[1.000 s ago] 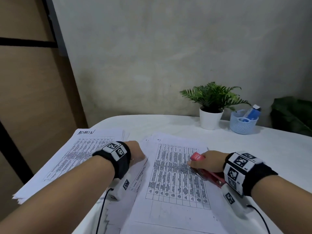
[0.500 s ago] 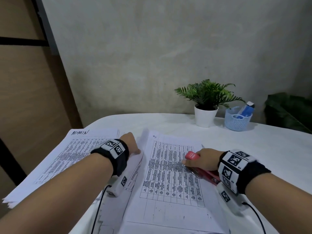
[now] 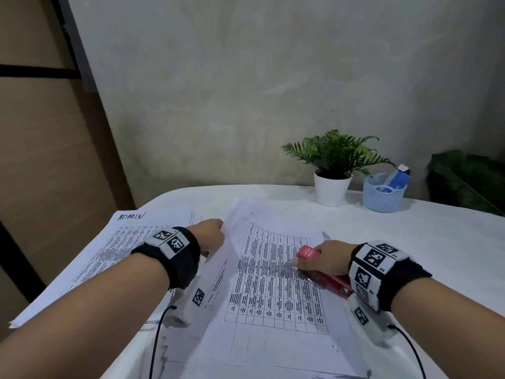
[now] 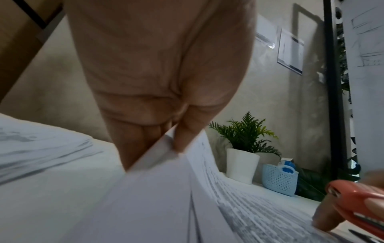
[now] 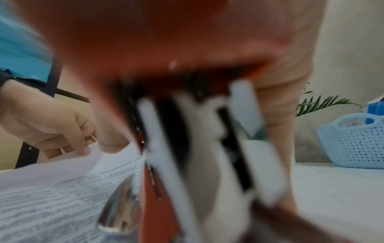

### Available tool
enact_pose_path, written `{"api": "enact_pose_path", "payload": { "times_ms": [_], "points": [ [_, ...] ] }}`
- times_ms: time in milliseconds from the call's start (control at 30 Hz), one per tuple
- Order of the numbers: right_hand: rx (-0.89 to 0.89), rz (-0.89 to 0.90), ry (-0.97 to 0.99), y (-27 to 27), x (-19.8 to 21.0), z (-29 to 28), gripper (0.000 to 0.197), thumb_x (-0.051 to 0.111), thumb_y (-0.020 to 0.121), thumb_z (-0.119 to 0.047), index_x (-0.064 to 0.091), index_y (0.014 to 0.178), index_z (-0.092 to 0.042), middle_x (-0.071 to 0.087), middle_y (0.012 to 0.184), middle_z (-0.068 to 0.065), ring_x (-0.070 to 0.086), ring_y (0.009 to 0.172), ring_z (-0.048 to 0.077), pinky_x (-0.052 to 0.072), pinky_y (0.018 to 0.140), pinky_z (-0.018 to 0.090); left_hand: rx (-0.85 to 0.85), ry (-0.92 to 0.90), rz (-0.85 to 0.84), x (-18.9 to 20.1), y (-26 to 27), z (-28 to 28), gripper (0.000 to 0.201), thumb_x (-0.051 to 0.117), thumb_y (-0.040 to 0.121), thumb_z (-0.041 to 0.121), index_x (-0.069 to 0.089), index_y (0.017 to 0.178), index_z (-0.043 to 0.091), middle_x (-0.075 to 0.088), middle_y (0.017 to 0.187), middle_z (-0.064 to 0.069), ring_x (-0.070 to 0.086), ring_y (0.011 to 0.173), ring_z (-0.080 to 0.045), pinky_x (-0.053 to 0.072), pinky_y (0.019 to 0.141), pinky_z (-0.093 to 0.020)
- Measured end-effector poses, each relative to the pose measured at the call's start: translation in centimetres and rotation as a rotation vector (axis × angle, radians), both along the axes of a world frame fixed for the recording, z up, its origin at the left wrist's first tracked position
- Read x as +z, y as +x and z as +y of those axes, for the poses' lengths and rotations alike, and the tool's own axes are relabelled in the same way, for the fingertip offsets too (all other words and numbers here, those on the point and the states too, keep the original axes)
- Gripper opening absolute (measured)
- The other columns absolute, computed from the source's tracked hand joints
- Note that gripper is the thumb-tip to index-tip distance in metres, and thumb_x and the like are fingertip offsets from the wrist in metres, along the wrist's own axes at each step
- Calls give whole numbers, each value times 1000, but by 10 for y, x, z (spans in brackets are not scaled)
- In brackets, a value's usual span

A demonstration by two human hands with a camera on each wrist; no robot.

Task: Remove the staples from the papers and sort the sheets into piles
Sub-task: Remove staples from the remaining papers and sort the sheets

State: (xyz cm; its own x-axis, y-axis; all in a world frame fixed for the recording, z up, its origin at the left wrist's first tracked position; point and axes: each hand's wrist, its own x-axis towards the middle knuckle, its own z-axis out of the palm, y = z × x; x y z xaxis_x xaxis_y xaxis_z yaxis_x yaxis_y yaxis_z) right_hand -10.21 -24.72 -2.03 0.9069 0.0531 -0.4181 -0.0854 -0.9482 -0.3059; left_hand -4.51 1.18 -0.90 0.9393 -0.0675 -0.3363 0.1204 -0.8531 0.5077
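A printed sheet with a table (image 3: 276, 280) lies on top of a loose stack in the middle of the white table (image 3: 410, 242). My left hand (image 3: 211, 233) pinches the sheet's upper left edge (image 4: 182, 157) between thumb and fingers and lifts it. My right hand (image 3: 322, 259) grips a red stapler (image 3: 308, 253) and rests on the sheet's right side. The red stapler (image 5: 162, 197) fills the right wrist view, blurred, with its metal tip over the print. A pile headed "ADMIN" (image 3: 109, 253) lies to the left.
A potted fern (image 3: 332, 170) in a white pot and a light blue basket (image 3: 384, 196) with a blue object stand at the back of the table. A dark green leaf (image 3: 470, 181) sits at the far right. The wall is close behind.
My left hand has slid toward the sheet's upper left edge and raised it, so the page now curves up. My right hand with the stapler has stayed in place.
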Motion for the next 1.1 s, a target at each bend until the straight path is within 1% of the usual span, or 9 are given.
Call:
{"api": "enact_pose_path", "payload": {
  "times_ms": [100, 233, 333, 400, 533, 633, 800, 933, 1100],
  "points": [
    [32, 5, 4, -3, 3, 8, 75, 42, 76, -77, 70, 97, -11, 73, 95, 5, 67, 81, 15, 46, 96, 30, -41, 59, 19, -3, -6, -4, 67, 59, 91, 32, 25, 145, 10, 49, 129, -10, 59, 105, -28, 54, 84, -35],
    [29, -17, 0, -4, 13, 15, 74, 41, 78, -75, 67, 101, -10, 72, 97, 6, 65, 79, 16, 45, 97, 32, -102, 176, -153, 4, -7, -7, 65, 61, 89, 25, 28, 143, 8, 43, 142, -11, 48, 123, -28, 42, 90, -31],
    [-134, -13, 356, -2, 26, 5, 64, 50, 77, -70, 64, 92, -10, 71, 79, 6, 64, 58, 16, 57, 65, 26, -39, -71, -276, 25, -8, 4, 67, 65, 84, 26, 34, 141, 13, 51, 137, -6, 55, 116, -27, 44, 92, -29],
    [-229, -84, 624, -2, 38, -2, 61, 53, 76, -68, 63, 89, -10, 69, 73, 6, 63, 54, 18, 55, 56, 25, -7, -333, -332, 39, -14, 13, 59, 66, 84, 20, 40, 137, 18, 60, 126, -5, 63, 105, -26, 51, 93, -41],
    [-260, -286, 958, 0, 61, -6, 60, 53, 69, -71, 61, 89, -14, 66, 75, 6, 60, 57, 17, 49, 60, 26, -19, -647, -403, 61, -33, 19, 44, 58, 89, 3, 47, 127, 22, 66, 118, -3, 65, 104, -26, 50, 94, -50],
    [-230, -352, 1129, -6, 76, -3, 70, 51, 71, -66, 61, 107, -7, 65, 77, 6, 59, 62, 19, 51, 64, 31, -16, -803, -451, 70, -45, 17, 44, 51, 89, -9, 51, 118, 24, 66, 114, -2, 65, 104, -22, 48, 97, -48],
    [-137, -601, 1140, -24, 93, 5, 76, 53, 68, -61, 59, 109, 3, 64, 74, 3, 60, 64, 18, 55, 71, 40, -1, -956, -530, 83, -65, 8, 36, 52, 93, 0, 48, 120, 24, 65, 117, 1, 63, 107, -18, 49, 97, -42],
    [-43, -800, 1056, -39, 104, 8, 52, 53, 70, -63, 64, 87, -15, 67, 73, 4, 65, 67, 20, 55, 75, 41, 25, -1007, -642, 89, -74, 2, 28, 46, 99, 15, 47, 126, 22, 65, 116, 8, 63, 106, -12, 52, 87, -28],
    [19, -870, 954, -47, 104, 9, 57, 53, 66, -74, 65, 97, -28, 68, 75, 3, 68, 73, 24, 57, 75, 38, 33, -965, -709, 90, -83, -4, 28, 42, 101, 12, 40, 123, 28, 62, 113, 13, 61, 104, -8, 49, 88, -28]
  ]
}}
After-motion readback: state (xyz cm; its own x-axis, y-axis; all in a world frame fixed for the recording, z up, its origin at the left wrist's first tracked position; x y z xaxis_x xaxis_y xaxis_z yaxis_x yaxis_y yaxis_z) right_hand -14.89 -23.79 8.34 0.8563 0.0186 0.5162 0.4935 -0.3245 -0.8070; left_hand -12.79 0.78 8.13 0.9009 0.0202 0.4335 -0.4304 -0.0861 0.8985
